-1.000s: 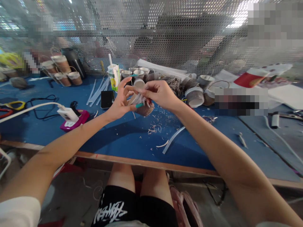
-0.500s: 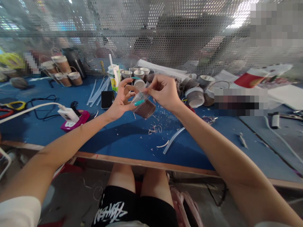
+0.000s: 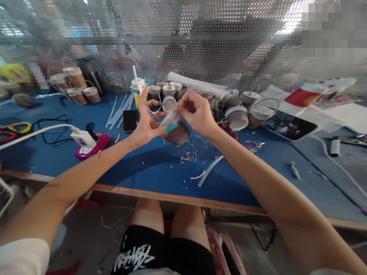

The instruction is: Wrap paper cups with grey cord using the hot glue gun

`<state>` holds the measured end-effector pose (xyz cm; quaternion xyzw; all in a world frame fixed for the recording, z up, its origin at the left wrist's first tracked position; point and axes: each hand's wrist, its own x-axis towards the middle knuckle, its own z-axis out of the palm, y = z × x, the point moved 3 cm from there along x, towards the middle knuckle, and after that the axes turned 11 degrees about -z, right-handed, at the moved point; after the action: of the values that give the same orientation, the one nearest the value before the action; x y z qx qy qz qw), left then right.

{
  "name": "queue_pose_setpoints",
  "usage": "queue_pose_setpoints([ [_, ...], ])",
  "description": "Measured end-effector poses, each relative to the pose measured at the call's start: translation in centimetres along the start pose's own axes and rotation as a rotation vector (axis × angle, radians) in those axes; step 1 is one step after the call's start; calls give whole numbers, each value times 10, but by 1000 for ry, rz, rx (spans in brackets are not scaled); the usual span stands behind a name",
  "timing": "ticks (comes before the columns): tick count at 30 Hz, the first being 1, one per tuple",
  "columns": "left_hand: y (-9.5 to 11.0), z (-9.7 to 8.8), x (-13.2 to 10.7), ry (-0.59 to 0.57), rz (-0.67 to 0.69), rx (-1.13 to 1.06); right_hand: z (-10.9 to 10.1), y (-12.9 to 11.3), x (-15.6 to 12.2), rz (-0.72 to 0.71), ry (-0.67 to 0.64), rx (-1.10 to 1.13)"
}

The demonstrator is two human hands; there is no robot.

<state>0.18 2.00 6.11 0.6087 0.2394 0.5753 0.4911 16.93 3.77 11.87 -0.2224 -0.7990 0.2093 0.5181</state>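
Note:
A small brown cup (image 3: 178, 134), its side wrapped in rows of cord, is held tilted above the table. Along its upper rim lies a translucent plastic strip (image 3: 169, 118). My left hand (image 3: 146, 124) grips the cup at the rim, its teal-nailed thumb pressed on the near side. The left index finger points up, away from the cup, and the other fingers curl partly behind it. With thumb and index finger pinched together, my right hand (image 3: 197, 112) holds the strip at the rim's right end. Its remaining fingers are folded in.
Similar cups (image 3: 237, 117) and a drink carton (image 3: 138, 91) stand at the back. Clear strips (image 3: 210, 170) and fibre scraps (image 3: 187, 156) lie on the blue table (image 3: 160, 173). A phone (image 3: 130, 120), a purple power socket (image 3: 91, 147) and a tablet (image 3: 289, 125) are nearby.
My left index finger has lifted and straightened upward off the cup. The strip at the rim shows more broadly now. My right hand keeps its pinch in nearly the same place.

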Motion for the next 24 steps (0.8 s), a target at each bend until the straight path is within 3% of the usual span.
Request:
queue_pose_setpoints([
  [4,-3,-4,3,8,-57,25,-2,-6,-2,-98,48,-104],
  [8,-6,-5,6,-78,-157,53,0,-8,-8,-218,142,-214],
  [15,-6,7,2,-234,-291,-52,11,4,-11,-264,212,-139],
  [20,-13,13,-3,-161,-301,-128,20,7,-19,-214,282,-117],
  [24,-15,18,-5,-146,-315,-141,24,4,-26,-262,332,-181],
])
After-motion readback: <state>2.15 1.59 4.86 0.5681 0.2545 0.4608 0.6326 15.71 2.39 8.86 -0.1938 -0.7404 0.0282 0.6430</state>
